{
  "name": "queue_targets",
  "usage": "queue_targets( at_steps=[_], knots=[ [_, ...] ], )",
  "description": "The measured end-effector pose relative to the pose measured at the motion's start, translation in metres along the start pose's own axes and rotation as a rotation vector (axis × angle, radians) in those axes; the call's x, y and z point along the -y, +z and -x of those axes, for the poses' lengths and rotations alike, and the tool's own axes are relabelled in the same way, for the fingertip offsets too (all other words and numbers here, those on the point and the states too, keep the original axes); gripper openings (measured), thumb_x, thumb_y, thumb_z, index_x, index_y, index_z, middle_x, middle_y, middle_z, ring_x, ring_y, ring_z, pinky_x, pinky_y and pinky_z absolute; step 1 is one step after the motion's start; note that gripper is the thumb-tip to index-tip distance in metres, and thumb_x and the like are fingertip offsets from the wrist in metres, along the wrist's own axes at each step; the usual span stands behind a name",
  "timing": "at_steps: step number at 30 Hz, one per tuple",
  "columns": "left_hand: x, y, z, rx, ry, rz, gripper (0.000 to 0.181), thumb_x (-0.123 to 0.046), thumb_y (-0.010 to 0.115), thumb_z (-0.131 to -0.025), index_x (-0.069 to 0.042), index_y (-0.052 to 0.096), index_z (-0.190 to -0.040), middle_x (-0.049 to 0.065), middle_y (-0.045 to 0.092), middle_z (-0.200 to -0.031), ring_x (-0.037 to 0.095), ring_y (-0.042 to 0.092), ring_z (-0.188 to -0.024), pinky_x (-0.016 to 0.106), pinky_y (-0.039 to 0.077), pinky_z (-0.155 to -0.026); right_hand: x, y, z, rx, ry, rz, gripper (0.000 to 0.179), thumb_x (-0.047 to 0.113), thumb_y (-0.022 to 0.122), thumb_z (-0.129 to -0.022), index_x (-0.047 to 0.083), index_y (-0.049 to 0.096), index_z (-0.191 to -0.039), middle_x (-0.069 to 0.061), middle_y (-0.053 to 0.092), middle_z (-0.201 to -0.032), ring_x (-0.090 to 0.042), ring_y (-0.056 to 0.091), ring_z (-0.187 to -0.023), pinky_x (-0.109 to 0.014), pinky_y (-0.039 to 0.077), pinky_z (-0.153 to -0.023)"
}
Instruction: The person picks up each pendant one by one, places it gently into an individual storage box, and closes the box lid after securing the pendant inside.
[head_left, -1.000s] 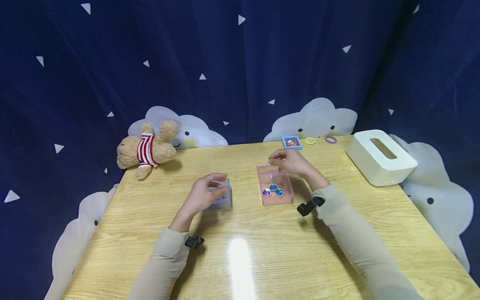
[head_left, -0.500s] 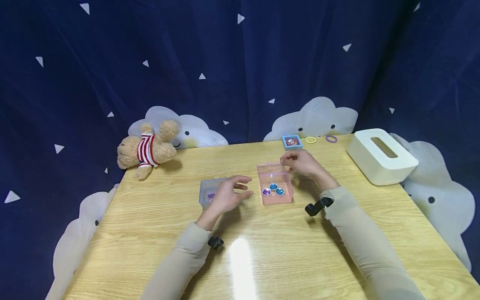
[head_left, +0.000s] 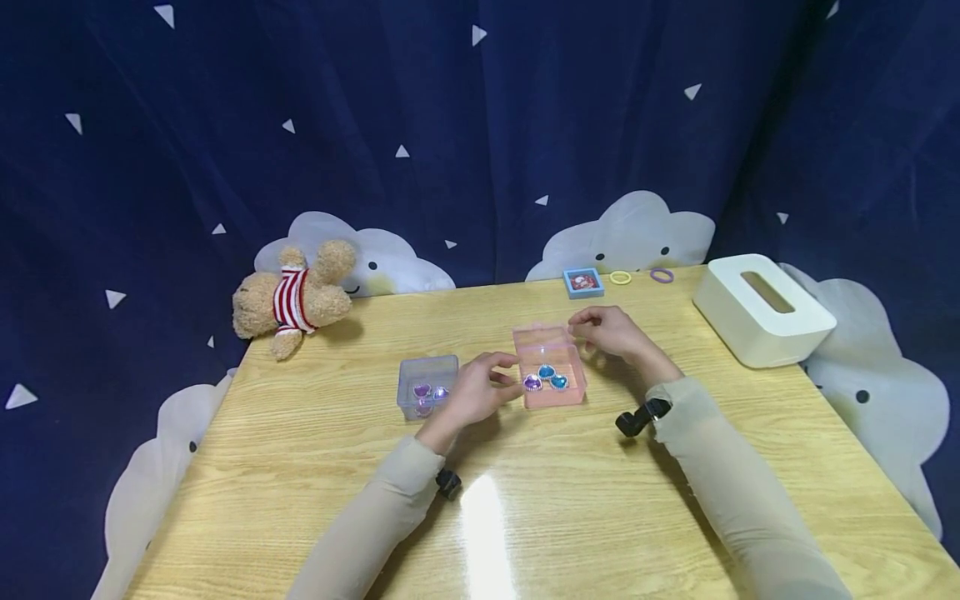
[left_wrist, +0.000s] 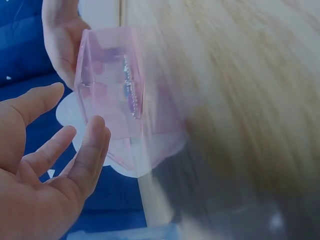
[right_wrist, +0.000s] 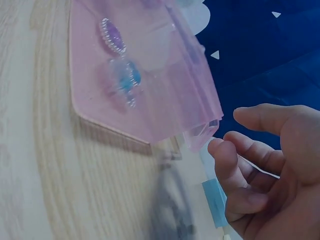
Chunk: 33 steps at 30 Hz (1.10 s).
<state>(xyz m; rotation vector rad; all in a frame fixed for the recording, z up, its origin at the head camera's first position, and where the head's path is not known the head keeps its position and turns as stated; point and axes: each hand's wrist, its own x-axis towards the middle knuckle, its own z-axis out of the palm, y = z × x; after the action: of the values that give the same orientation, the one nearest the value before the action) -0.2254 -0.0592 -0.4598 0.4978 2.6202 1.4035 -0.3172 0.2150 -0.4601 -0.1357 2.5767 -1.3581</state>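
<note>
An open pink clear plastic box [head_left: 555, 399] stands mid-table, its lid [head_left: 542, 336] tipped back. Inside lie a purple gem [head_left: 532, 382] and two blue gems [head_left: 558, 382] with beaded silver rims. My left hand [head_left: 480, 390] hovers at the box's left side, fingers loosely bent and holding nothing; the left wrist view has its fingertips [left_wrist: 95, 125] near the pink wall. At the lid's right edge is my right hand [head_left: 613, 333], fingers half bent; whether a fingertip touches the lid I cannot tell. Left of these, a purple-grey clear box [head_left: 427, 362] contains several purple gems [head_left: 422, 390].
A teddy bear [head_left: 292, 300] in a striped shirt lies at the back left. Along the back edge sit a small blue-framed square [head_left: 583, 283], a yellow ring [head_left: 620, 277] and a purple ring [head_left: 662, 275]. At the right stands a white tissue box [head_left: 765, 312].
My left hand has moved right from over the purple-grey box to the pink box's left side, uncovering the purple gems. My right hand has shifted slightly right along the pink lid.
</note>
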Motion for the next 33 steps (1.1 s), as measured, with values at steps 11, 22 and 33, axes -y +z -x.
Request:
queue_targets(
  at_steps=[11,22,33],
  knots=[
    [0.0020,0.0071,-0.0064,0.025,0.004,-0.061,0.051,-0.022,0.079,-0.086,-0.010,0.062,-0.133,0.015,0.061,-0.130,0.024,0.071,-0.101,0.027,0.058,-0.079,-0.0074,0.0057,-0.0023,0.054,0.049,0.002,0.033,0.021,0.063,-0.096,0.004,0.064,-0.123,-0.010,0.065,-0.088,-0.022,0.064,-0.070,-0.031,0.051,-0.059],
    [0.0002,0.0075,-0.0060,0.042,-0.024,-0.075,0.051,-0.020,0.077,-0.087,-0.011,0.062,-0.134,0.013,0.061,-0.133,0.022,0.072,-0.099,0.028,0.059,-0.080,-0.0058,0.0067,0.0035,0.055,0.069,-0.027,0.032,0.022,0.063,-0.096,0.006,0.063,-0.124,-0.011,0.066,-0.086,-0.024,0.065,-0.072,-0.033,0.054,-0.061],
    [0.0009,0.0082,-0.0063,0.036,-0.027,-0.042,0.050,-0.020,0.078,-0.087,-0.010,0.063,-0.133,0.013,0.062,-0.131,0.024,0.073,-0.100,0.023,0.059,-0.075,-0.0027,0.0051,0.0043,0.026,0.009,-0.079,0.040,0.013,0.063,-0.095,0.003,0.054,-0.133,-0.024,0.071,-0.110,-0.026,0.068,-0.073,-0.036,0.057,-0.068]
  ],
)
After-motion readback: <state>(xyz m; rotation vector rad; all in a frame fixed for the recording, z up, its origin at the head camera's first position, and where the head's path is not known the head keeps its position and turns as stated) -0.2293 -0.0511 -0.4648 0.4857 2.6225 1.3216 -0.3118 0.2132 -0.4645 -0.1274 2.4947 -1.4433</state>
